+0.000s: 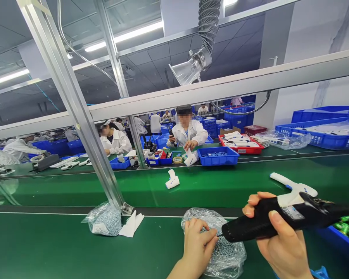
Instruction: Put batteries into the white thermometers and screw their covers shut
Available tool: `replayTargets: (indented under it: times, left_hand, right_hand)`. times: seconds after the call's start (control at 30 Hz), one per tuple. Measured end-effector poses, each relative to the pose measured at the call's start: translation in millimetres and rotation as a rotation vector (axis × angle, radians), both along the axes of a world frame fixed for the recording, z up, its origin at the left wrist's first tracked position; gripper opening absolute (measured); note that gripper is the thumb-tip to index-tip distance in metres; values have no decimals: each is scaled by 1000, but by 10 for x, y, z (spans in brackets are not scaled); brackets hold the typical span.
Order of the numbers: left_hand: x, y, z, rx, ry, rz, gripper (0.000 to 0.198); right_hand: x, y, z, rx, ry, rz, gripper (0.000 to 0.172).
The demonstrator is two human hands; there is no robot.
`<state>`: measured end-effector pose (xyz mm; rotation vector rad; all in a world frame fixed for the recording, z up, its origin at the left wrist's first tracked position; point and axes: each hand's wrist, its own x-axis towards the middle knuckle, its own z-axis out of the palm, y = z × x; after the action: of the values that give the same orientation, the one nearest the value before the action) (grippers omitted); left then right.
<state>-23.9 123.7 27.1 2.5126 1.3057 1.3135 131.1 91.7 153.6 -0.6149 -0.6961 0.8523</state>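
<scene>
My right hand is wrapped around a black electric screwdriver, which points left with its thin bit toward my other hand. My left hand is closed in a pinch at the tip of that bit; whatever lies between the fingertips is too small to make out. Beneath both, an open clear plastic bag holds a heap of small metal screws. Just behind the screwdriver, a white handheld device with blue buttons, like an infrared thermometer, lies on the green conveyor belt.
Another white device lies on the belt. A second bag of screws and white paper sit by a metal post. A blue bin with green-wrapped parts stands right. Across the belt, a co-worker handles a white device.
</scene>
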Motion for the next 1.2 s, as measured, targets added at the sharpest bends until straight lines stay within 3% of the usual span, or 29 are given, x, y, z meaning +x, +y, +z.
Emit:
replayTargets:
  times: [0.3, 0.77, 1.2]
  left_hand:
    - [-20, 6, 47, 201, -91, -142, 31]
    - [-92, 30, -7, 201, -21, -150, 23]
    - [-1, -19, 50, 221, -120, -112, 21]
  right_hand:
    - [83, -37, 45, -77, 141, 5, 45]
    - [118, -48, 64, -92, 174, 1, 45]
    - [101, -50, 119, -105, 179, -4, 47]
